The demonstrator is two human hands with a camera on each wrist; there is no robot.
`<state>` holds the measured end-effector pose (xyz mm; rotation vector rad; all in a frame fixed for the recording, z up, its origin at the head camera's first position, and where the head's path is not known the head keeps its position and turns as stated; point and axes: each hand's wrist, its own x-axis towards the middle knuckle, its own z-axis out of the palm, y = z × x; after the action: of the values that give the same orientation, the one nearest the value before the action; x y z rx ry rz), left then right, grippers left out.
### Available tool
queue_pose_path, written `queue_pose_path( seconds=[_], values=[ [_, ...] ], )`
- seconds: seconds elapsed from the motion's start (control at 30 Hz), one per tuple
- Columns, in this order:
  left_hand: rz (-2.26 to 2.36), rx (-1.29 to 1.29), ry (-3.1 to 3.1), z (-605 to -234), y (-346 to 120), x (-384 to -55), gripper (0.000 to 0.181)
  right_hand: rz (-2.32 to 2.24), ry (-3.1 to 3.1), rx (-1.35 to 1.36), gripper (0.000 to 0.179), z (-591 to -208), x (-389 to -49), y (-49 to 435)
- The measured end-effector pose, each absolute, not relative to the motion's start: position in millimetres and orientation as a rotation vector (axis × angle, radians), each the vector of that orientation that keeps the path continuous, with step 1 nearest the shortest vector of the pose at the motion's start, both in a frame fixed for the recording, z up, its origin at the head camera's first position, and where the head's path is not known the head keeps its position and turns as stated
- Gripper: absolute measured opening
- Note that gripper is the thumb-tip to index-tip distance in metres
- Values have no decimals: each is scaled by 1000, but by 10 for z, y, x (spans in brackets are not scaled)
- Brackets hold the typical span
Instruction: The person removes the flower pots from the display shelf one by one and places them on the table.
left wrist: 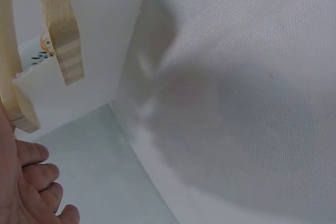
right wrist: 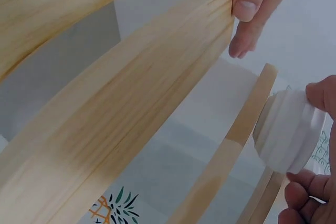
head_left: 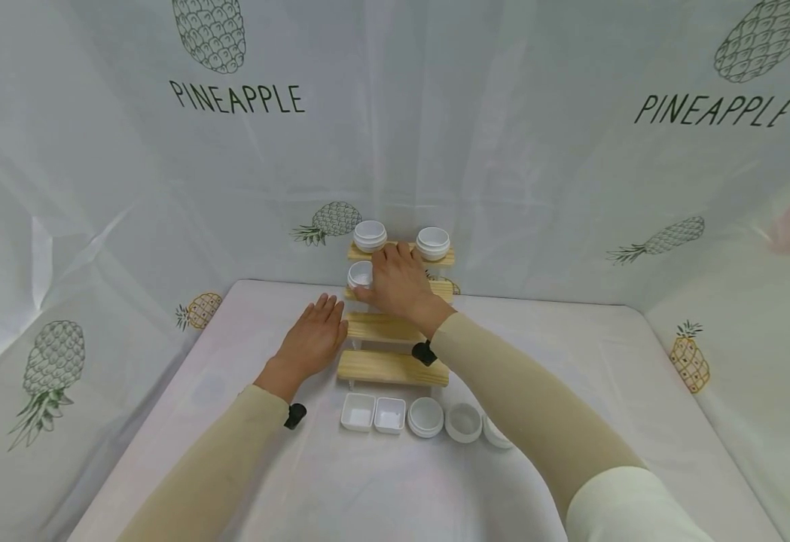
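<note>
My right hand [head_left: 398,282] grips a small round white bowl [right wrist: 289,129] at the left of the second-highest wooden step, thumb on one side and fingers on the other. The bowl's stepped side is close against the wood in the right wrist view. My left hand [head_left: 315,335] is beside the left end of the tiered wooden stand [head_left: 395,368], its thumb right at a plank's end in the right wrist view. On the top step stand two more round white bowls, one at the left [head_left: 370,235] and one at the right [head_left: 433,242].
Before the stand, a row of white dishes lies on the white-covered table [head_left: 381,489]: two square dishes [head_left: 358,411] and several round bowls [head_left: 425,416], the rightmost partly hidden by my right forearm. A pineapple-print curtain [head_left: 489,165] hangs close behind the stand.
</note>
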<state>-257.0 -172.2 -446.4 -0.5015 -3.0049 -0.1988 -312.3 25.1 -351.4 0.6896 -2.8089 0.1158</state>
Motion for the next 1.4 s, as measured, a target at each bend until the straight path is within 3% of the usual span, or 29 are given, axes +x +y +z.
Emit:
queue_pose_path(
  seconds=[0.43, 1.4],
  values=[
    [-251, -507, -3008, -4401, -1696, -2519, 58, 175, -2698, 795, 57, -3581, -3113, 397],
    [-335, -456, -3064, -4411, -1679, -2516, 62, 85, -2504, 911, 59, -3612, -2798, 952]
  ],
)
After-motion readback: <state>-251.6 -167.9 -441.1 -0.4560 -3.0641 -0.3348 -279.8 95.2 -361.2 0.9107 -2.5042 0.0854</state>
